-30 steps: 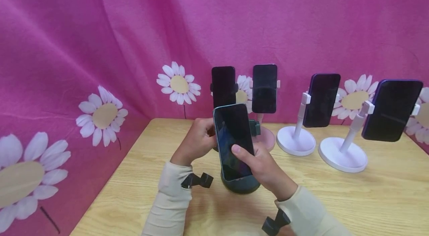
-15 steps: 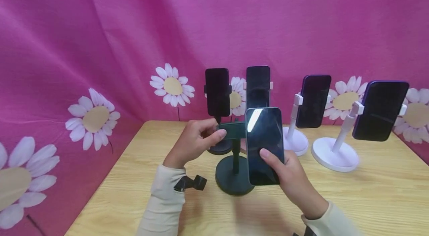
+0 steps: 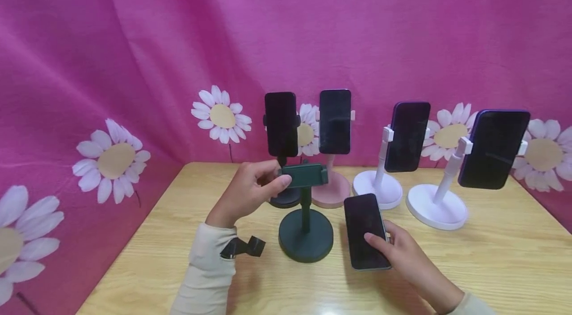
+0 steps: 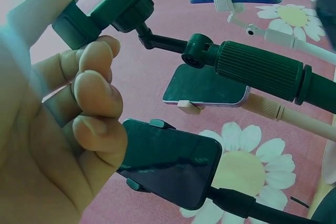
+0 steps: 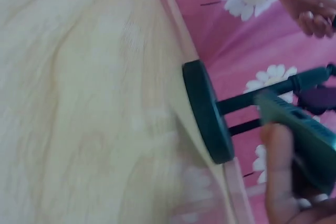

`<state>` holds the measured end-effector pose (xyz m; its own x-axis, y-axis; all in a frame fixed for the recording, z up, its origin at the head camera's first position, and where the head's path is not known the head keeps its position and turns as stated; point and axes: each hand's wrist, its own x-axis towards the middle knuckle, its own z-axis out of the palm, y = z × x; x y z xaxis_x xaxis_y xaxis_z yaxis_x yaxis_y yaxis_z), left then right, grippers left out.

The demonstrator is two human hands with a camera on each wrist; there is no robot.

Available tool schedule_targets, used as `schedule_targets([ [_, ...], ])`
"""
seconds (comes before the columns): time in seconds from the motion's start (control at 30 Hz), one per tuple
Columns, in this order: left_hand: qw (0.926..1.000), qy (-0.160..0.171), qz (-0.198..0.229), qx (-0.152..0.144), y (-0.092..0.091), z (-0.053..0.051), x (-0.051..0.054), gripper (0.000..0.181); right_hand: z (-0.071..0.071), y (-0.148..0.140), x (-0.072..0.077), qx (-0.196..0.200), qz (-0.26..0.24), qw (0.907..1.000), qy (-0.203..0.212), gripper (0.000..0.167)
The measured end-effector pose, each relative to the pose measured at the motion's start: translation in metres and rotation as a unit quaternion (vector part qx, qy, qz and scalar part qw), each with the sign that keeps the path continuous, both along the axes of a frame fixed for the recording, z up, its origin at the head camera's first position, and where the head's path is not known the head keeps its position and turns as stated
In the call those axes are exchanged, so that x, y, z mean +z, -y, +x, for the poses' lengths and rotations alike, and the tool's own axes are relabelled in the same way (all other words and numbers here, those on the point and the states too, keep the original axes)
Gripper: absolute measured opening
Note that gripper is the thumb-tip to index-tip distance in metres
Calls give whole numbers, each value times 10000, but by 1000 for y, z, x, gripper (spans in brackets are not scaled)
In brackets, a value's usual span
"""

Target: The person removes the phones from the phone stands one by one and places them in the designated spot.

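My left hand (image 3: 250, 191) pinches the left end of the clamp on a dark green phone stand (image 3: 306, 243). In the left wrist view the thumb and index finger grip the green clamp end (image 4: 79, 27), while the other fingers curl below it. Nothing sits in that clamp. Right of the stand, my right hand (image 3: 408, 253) holds a phone (image 3: 364, 230) with a dark screen, its thumb across the front. The phone is tilted and low over the table. In the right wrist view the phone (image 5: 302, 129) looks blurred beside the stand's post.
Behind stand a black stand's phone (image 3: 281, 123), a pink stand's phone (image 3: 335, 121), and two white stands (image 3: 377, 188) with phones clamped upright. All are on the wooden table (image 3: 178, 255). A pink cloth (image 3: 286, 22) with daisies hangs behind.
The right hand has carried the phone away from the green clamp, to the right and down. The left hand has kept its pinch on the clamp. The view has shifted slightly.
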<state>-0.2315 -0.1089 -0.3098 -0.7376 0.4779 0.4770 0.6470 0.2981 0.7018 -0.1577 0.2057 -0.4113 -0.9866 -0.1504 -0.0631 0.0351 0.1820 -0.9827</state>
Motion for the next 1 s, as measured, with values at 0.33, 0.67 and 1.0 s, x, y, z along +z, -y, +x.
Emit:
schedule_targets([
  [0.33,9997,228,40,-30,6,4,-4,19,-9,-10,-27,1003,131,9943,331,51],
  [0.67,9995,314,23,-62,3,4,1,16,-7,-14,-25,154,2391,9693,543,44],
  [1.0,9994,353,-19,-46,2,3,2,15,-12,-18,-22,389,3601,9285,824,54],
])
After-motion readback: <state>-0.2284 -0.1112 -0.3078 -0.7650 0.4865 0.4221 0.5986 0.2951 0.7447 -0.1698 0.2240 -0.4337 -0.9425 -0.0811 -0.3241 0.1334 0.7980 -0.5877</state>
